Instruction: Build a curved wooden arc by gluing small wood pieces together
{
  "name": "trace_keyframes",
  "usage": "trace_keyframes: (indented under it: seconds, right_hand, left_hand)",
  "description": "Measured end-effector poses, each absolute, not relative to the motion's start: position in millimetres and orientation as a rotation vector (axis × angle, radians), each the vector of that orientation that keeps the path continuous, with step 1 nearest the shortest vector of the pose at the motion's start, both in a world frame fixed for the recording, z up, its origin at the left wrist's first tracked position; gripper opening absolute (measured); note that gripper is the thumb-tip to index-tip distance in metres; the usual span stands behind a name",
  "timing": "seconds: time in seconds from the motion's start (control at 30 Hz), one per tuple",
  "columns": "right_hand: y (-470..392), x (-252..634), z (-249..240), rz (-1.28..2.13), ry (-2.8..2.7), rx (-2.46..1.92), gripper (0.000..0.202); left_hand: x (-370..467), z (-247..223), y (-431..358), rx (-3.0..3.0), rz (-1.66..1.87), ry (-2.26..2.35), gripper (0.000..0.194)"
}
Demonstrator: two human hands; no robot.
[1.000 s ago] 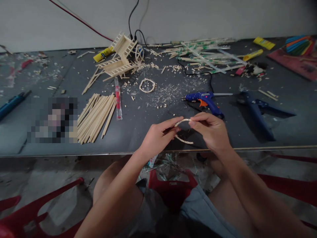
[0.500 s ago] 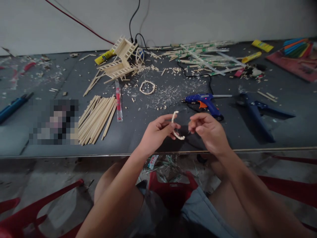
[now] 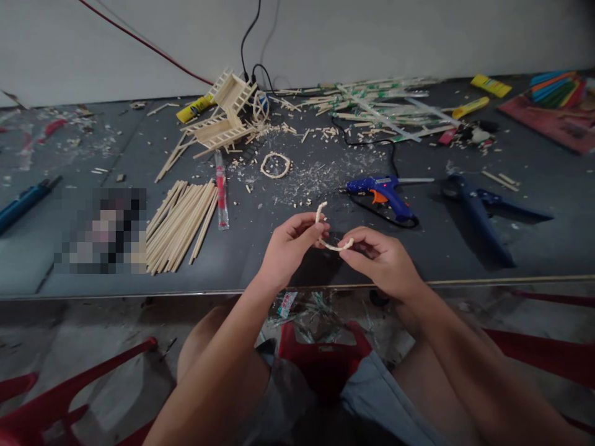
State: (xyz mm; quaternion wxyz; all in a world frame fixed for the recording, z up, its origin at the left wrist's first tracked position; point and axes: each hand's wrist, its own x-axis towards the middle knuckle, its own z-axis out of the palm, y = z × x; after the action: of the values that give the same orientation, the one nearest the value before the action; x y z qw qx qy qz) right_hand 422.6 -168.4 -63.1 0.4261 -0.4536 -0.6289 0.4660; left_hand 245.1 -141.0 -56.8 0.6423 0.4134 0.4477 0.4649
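One held strip [image 3: 331, 248], littered table [image 3: 246, 260], perhaps concrete floor [image 3: 102, 322]

Pixel blocks [image 3: 100, 230] masking whatever is lying left of the pale sticks [image 3: 183, 226]. Left hand [image 3: 294, 248] is hiding the middle of the curved piece [image 3: 318, 214]. Left edge is cutting off the blue tool [image 3: 23, 204]. Glue gun [image 3: 383, 186] lettering is showing too small to read.

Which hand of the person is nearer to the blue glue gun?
Right. The right hand is just below the blue glue gun in the picture; the left hand is farther off, below and to the left of it.
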Motion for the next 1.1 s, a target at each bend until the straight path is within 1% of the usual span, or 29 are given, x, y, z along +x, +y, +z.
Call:
trace_keyframes:
  seconds: [0.13, 0.23, 0.3, 0.43, 0.53, 0.73, 0.93, 1.1]
  right_hand:
    - [-169.3, 422.4, -67.5, 1.244, -1.513, -1.160, 0.008]
    - [-167.4, 423.3, -67.8, 1.307, -1.445, -1.146, 0.017]
    - [-164.6, 425.1, -65.9, 1.288, -1.351, -1.118, 0.020]
    - [-158.7, 429.1, -61.4, 1.111, -1.191, -1.123, 0.015]
    - [-157.8, 428.7, -60.9, 1.032, -1.252, -1.133, 0.015]
    - [-160.9, 423.7, -61.3, 0.988, -1.437, -1.147, 0.012]
    - [-160.4, 423.5, -61.5, 0.983, -1.471, -1.132, 0.012]
    - [-160.0, 422.3, -63.1, 0.988, -1.482, -1.125, 0.006]
  left_hand:
    - [242.7, -56.2, -140.0, 0.951, 1.155, 1.041, 0.030]
    - [242.2, -54.3, -141.1, 1.003, 1.198, 1.112, 0.029]
    - [242.5, -52.4, -143.0, 1.082, 1.210, 1.172, 0.029]
    - [243.2, -51.0, -149.0, 1.344, 1.123, 1.225, 0.026]
    - [243.7, -53.4, -153.1, 1.519, 1.048, 1.212, 0.024]
    - [242.8, -55.9, -153.7, 1.688, 1.027, 1.181, 0.023]
    - [241.2, -53.3, -153.0, 1.797, 0.989, 1.161, 0.021]
    - [241.6, -51.6, -154.1, 1.852, 0.973, 1.161, 0.020]
